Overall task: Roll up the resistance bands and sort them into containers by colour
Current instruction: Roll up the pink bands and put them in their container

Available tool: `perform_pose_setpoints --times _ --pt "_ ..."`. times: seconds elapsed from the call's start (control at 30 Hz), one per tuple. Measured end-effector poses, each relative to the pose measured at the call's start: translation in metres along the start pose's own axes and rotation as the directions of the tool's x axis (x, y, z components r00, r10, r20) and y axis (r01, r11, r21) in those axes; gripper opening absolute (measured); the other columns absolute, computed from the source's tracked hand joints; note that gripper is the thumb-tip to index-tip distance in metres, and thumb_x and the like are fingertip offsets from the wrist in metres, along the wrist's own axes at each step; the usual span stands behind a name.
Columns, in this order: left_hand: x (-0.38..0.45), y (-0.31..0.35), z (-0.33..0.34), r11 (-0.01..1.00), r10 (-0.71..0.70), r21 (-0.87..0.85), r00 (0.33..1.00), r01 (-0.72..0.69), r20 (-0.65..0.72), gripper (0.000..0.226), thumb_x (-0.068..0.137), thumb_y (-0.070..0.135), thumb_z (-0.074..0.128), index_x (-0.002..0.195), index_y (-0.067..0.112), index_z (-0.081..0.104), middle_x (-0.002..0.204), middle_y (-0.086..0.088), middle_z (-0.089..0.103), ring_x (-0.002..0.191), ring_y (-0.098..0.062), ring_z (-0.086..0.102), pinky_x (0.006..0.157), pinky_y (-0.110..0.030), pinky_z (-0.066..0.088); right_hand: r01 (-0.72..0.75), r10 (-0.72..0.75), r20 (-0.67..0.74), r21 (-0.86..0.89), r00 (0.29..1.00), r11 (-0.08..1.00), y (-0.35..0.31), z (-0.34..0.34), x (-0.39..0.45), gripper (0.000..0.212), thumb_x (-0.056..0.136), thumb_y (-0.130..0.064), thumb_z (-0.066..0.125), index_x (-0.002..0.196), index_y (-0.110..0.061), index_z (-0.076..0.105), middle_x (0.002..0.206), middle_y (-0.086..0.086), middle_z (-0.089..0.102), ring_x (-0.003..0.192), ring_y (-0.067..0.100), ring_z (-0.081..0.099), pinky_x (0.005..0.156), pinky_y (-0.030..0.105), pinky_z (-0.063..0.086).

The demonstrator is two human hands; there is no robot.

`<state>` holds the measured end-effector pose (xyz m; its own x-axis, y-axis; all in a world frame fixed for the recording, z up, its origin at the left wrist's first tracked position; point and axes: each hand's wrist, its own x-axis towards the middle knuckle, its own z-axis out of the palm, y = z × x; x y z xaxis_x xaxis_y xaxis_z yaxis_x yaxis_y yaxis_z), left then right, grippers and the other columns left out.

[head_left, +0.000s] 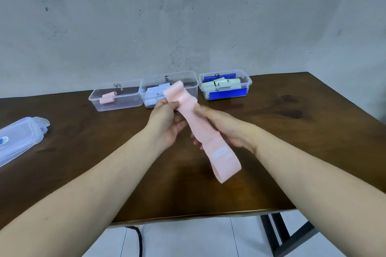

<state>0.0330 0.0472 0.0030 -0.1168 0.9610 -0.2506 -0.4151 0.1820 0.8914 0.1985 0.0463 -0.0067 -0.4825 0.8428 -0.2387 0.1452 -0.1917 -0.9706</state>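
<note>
A pink resistance band (211,142) hangs unrolled in the air over the table's middle. My left hand (167,121) pinches its upper end, which folds over near the blue box. My right hand (223,129) grips the band's middle from the right, fingers curled under it. The lower loop with a white label dangles free. At the back stand three clear containers: the left one (117,104) holds two pink rolls, the middle one (188,78) holds blue rolls, the right one (225,81) holds green rolls.
Clear plastic lids (18,140) lie stacked at the table's left edge. The dark wooden table (292,131) backs onto a grey wall. Its front edge runs just below my forearms, with white floor and a black table leg beneath.
</note>
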Motion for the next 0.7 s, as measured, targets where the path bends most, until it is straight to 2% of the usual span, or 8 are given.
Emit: perform_pose_setpoints --times 0.07,0.13,0.27,0.33,0.43,0.53,0.6,0.7 --pt "0.011 -0.003 -0.009 0.999 -0.033 -0.012 0.998 0.033 -0.046 0.026 0.101 0.007 0.047 0.125 0.015 0.053 0.111 -0.01 0.071 0.084 -0.02 0.073 0.056 -0.031 0.057 -0.065 0.065 0.007 -0.038 0.998 0.997 0.008 -0.001 0.005 0.037 0.097 -0.047 0.06 0.121 -0.02 0.064 0.099 0.008 0.075 0.09 0.024 0.071 0.09 0.044 0.056" --pt "0.018 -0.007 -0.016 0.996 -0.093 -0.012 0.995 0.092 -0.046 0.032 0.099 0.009 0.051 0.129 0.02 0.055 0.117 -0.008 0.07 0.096 -0.021 0.071 0.063 -0.034 0.058 -0.12 0.12 -0.016 -0.056 0.993 0.991 0.014 -0.002 0.011 0.027 0.1 -0.034 0.06 0.125 -0.023 0.062 0.107 0.005 0.076 0.099 0.023 0.072 0.098 0.046 0.054" --pt "0.024 -0.02 -0.023 0.978 -0.197 -0.063 0.98 0.199 0.034 0.027 0.095 0.019 0.059 0.122 0.016 0.06 0.099 -0.004 0.075 0.101 -0.022 0.068 0.083 -0.039 0.055 -0.212 0.21 0.06 0.03 0.976 0.977 0.023 -0.004 0.017 0.033 0.101 -0.002 0.052 0.131 -0.015 0.057 0.112 0.012 0.075 0.106 0.027 0.072 0.099 0.046 0.055" --pt "0.029 -0.025 -0.026 0.976 -0.199 -0.074 0.978 0.203 0.058 0.024 0.095 0.024 0.059 0.118 0.016 0.062 0.099 -0.005 0.075 0.101 -0.023 0.069 0.085 -0.039 0.055 -0.234 0.229 0.085 0.054 0.97 0.971 0.027 -0.002 0.021 0.039 0.097 0.007 0.051 0.129 -0.016 0.057 0.114 0.011 0.074 0.11 0.026 0.07 0.101 0.046 0.053" --pt "0.044 -0.031 -0.029 0.978 -0.196 -0.055 0.978 0.2 0.069 0.037 0.098 0.043 0.053 0.118 0.013 0.063 0.113 -0.008 0.071 0.108 -0.023 0.066 0.093 -0.038 0.053 -0.251 0.246 0.069 0.089 0.967 0.964 0.03 0.003 0.028 0.033 0.099 -0.011 0.061 0.131 -0.015 0.056 0.118 0.013 0.072 0.112 0.027 0.069 0.102 0.048 0.052" --pt "0.064 -0.038 -0.036 0.972 -0.218 -0.088 0.976 0.219 0.021 0.053 0.101 0.049 0.042 0.126 0.006 0.059 0.12 -0.013 0.067 0.114 -0.026 0.063 0.107 -0.041 0.045 -0.3 0.316 -0.108 0.139 0.943 0.944 0.031 0.006 0.042 0.039 0.099 -0.035 0.062 0.132 -0.015 0.057 0.113 0.004 0.075 0.104 0.019 0.072 0.095 0.043 0.057" --pt "0.077 -0.041 -0.041 0.977 -0.207 -0.067 0.978 0.204 -0.027 0.05 0.103 0.042 0.038 0.126 0.003 0.06 0.12 -0.015 0.068 0.112 -0.026 0.063 0.107 -0.042 0.045 -0.333 0.347 -0.184 0.101 0.92 0.937 0.031 0.005 0.048 0.034 0.1 -0.031 0.061 0.131 -0.018 0.057 0.11 -0.001 0.073 0.1 0.014 0.071 0.089 0.036 0.059" --pt "0.091 -0.038 -0.045 0.99 -0.141 0.002 0.986 0.142 -0.092 0.035 0.105 0.028 0.039 0.109 0.006 0.066 0.111 -0.013 0.07 0.103 -0.023 0.066 0.101 -0.037 0.05 -0.392 0.386 -0.123 -0.028 0.914 0.92 0.034 0.001 0.049 0.031 0.1 -0.015 0.061 0.131 -0.016 0.06 0.113 -0.001 0.074 0.101 0.014 0.072 0.089 0.035 0.059"
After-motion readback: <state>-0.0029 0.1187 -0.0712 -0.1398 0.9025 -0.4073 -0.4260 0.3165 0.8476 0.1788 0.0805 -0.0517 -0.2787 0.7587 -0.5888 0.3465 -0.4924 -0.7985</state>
